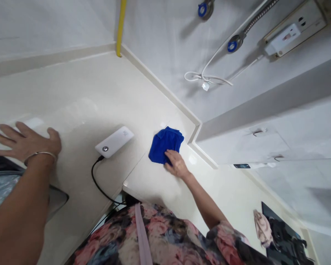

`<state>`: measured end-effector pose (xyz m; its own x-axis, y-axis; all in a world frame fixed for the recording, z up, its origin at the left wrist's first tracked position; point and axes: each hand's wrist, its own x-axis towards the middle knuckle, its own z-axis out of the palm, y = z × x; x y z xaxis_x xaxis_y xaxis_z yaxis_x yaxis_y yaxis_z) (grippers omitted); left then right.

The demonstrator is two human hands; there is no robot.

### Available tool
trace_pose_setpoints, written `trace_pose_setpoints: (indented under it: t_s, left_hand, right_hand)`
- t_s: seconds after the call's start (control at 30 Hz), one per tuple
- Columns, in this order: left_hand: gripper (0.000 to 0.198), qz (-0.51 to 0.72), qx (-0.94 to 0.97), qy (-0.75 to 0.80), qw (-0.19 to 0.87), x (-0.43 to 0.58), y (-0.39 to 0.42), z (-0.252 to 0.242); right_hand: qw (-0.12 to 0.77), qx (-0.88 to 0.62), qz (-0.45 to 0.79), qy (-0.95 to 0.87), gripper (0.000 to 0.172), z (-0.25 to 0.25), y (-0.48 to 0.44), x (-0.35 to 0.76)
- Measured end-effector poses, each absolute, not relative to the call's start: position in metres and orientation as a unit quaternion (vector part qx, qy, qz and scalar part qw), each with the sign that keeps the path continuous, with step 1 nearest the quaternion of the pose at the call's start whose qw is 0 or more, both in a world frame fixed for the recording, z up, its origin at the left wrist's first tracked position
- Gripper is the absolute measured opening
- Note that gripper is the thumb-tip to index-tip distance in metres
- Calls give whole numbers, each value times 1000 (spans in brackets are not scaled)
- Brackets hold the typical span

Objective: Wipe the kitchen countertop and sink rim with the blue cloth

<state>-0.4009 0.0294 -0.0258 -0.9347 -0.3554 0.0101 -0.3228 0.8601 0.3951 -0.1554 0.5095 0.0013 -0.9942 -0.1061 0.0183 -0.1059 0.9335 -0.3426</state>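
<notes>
A folded blue cloth (162,144) lies on the pale countertop (79,88), close to its inner corner. My right hand (177,163) has its fingers bent over the cloth's near right edge, pressing it down. At the far left, my left hand (30,141) rests on the counter with fingers spread, holding nothing; a bangle circles its wrist. Between the two hands sits a white power bank (114,141) with a lit display, its black cable (98,180) running toward my body.
A sink edge (57,198) shows beneath my left forearm. A yellow pipe (120,29) rises at the corner. Along the wall are valves (231,46), a tied white cable (205,78) and a plugged-in socket (314,18). A black hob (285,235) with a pinkish cloth (263,228) lies far right.
</notes>
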Motion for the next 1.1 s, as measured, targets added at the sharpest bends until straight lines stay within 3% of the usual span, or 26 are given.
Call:
trace_pose_setpoints:
  t_s: [0.23, 0.5, 0.67, 0.77, 0.87, 0.97, 1.1]
  left_hand:
    - [98, -203, 159, -964, 63, -401, 29, -30]
    - [97, -196, 166, -964, 71, -400, 29, -31]
    - [96, -188, 177, -965, 45, -399, 31, -24]
    - [93, -193, 179, -964, 43, -398, 34, -19]
    - [90, -192, 179, -964, 46, -399, 36, -20]
    - [86, -182, 188, -964, 53, -401, 34, -26]
    - [87, -175, 179, -966, 69, -404, 31, -33]
  right_hand:
    - [-80, 13, -153, 985, 61, -49, 510, -131]
    - [3, 13, -139, 990, 89, -38, 558, -119]
    - [67, 18, -122, 990, 81, -2, 567, -109]
    - [156, 31, -95, 983, 77, 20, 567, -84]
    - [213, 74, -91, 970, 63, 31, 560, -64]
    - [111, 87, -121, 983, 53, 25, 545, -78]
    - [-23, 165, -104, 981, 62, -4, 520, -150]
